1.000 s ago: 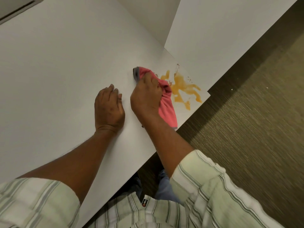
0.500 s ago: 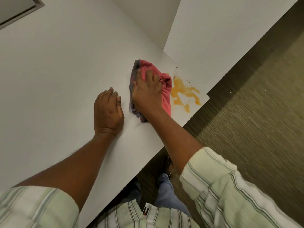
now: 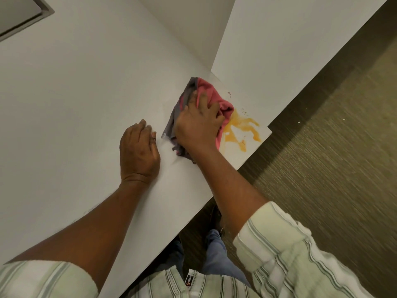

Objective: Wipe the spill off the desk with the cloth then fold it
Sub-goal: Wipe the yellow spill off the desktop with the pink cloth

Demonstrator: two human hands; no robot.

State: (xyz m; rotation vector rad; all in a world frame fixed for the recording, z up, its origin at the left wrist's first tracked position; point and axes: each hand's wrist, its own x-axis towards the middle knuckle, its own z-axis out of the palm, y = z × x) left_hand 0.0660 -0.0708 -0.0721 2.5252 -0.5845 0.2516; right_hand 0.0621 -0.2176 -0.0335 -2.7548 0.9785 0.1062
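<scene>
the right hand [image 3: 198, 123] presses down on the bunched pink and grey cloth [image 3: 212, 97], fingers curled into it, at the left edge of the orange spill [image 3: 242, 132] near the bench [image 3: 86, 93] corner. the left hand [image 3: 138, 152] lies flat on the bench, holding nothing.

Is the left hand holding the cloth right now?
No, the left hand lies flat on the desk, while the right hand presses the cloth.
</scene>
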